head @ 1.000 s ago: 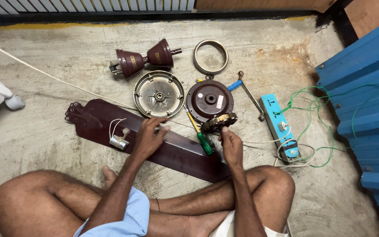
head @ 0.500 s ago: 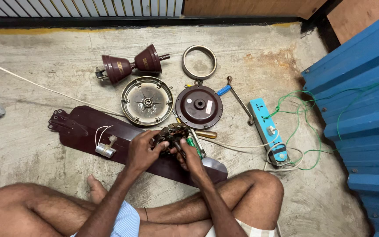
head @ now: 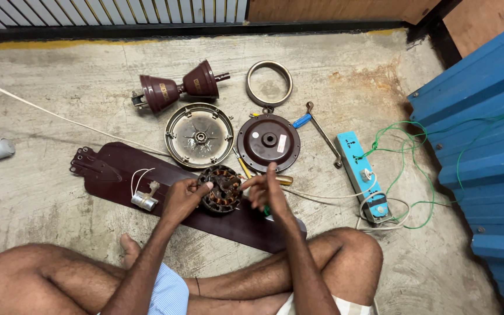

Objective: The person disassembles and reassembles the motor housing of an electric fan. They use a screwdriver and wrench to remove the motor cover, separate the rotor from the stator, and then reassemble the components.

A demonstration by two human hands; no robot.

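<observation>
Both hands, left (head: 183,197) and right (head: 266,192), are closed on the stator (head: 220,189): likely heavy, rigid; grip the iron rim, not its fragile copper windings.

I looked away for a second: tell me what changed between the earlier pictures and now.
A second ago the left hand rested on the blade and the right hand held the stator alone. Now both hands grip the stator, lower and nearer the lap. The covers, ring and power strip lie as before.
</observation>
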